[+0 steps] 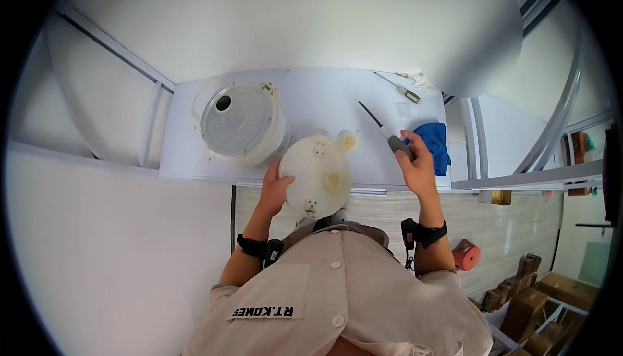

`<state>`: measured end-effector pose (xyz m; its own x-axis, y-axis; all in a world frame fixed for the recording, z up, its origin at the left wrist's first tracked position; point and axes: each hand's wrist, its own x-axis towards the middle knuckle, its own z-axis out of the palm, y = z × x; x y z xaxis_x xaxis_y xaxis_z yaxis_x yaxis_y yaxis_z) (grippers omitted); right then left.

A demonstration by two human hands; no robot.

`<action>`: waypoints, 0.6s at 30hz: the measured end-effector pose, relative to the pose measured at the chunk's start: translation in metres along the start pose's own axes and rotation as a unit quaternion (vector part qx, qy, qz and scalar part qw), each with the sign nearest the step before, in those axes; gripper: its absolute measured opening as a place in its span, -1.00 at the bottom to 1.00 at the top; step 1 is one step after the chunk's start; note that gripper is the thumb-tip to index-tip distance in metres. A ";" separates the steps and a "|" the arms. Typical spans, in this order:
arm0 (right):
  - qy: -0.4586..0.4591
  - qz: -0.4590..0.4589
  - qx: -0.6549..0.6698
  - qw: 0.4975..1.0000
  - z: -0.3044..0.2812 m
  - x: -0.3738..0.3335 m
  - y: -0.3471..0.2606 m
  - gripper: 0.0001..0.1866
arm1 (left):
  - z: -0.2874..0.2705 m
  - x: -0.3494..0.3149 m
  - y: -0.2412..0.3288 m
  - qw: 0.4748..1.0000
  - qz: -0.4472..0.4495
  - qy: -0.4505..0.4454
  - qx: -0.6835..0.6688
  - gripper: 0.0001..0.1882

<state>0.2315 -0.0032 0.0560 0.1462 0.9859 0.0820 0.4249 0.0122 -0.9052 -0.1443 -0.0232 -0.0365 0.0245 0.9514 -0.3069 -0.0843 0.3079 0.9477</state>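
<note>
My left hand [276, 188] grips the left edge of a round, off-white plastic lid [311, 190], tilted up at the table's front edge. The lid has two small bracket fittings on its rim and a yellowish round boss on its face. In my right hand [418, 161] is a screwdriver [387, 132] with a grey handle, its dark shaft pointing away to the far left, apart from the lid. A small, round, cream-coloured cap [348, 140] lies on the table just beyond the lid.
A white bucket [243, 122] with a dark round hole in its top stands on the left of the white table [311, 90]. A second screwdriver [398, 88] lies far right, near a white cloth [420, 82]. Blue cloth [431, 145] lies beside my right hand. Metal frame bars edge the right side.
</note>
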 end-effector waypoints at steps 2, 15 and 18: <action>-0.031 -0.012 0.006 0.999 -0.015 -0.004 -0.022 -0.67 | 0.008 0.000 0.000 1.000 0.022 0.010 0.015 -0.27; -0.015 -0.087 -0.049 0.995 -0.001 -0.014 -0.060 -0.76 | 0.031 0.021 -0.004 0.998 0.036 -0.013 0.052 -0.11; 0.016 -0.071 -0.066 0.995 0.008 -0.010 -0.058 -0.71 | 0.042 0.017 -0.002 0.982 0.090 0.006 0.168 -0.07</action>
<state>0.1984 -0.0119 0.1040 0.1034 0.9700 0.2200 0.5567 0.1268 -0.8210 -0.1016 -0.0077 -0.0399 0.0278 0.9910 -0.1313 0.2471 0.1204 0.9615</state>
